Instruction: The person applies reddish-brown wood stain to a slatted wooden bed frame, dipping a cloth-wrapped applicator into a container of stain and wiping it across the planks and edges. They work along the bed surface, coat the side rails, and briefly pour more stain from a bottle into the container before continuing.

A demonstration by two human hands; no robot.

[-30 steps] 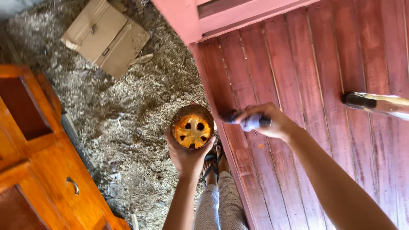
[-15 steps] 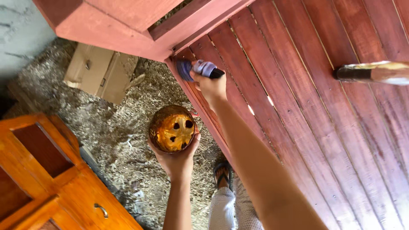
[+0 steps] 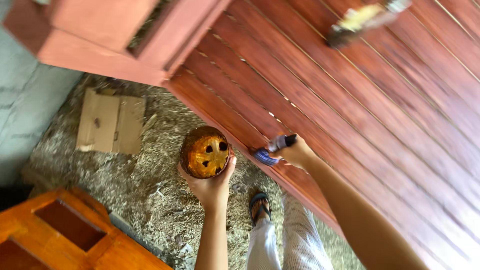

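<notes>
Two bare hands are working beside a slatted, red-stained wooden panel (image 3: 360, 115). The left hand (image 3: 210, 185) is cupping a round, dark bowl of orange stain (image 3: 204, 152) from below, its grip wrapped around the bowl's underside, above the sawdust-strewn floor (image 3: 150, 195). The right hand (image 3: 296, 152) is pinching a small blue-handled brush (image 3: 270, 150), its grip pressed tight on the handle, bristles touching the panel's lower edge. Flattened brown cardboard (image 3: 111, 122) is lying nearby.
</notes>
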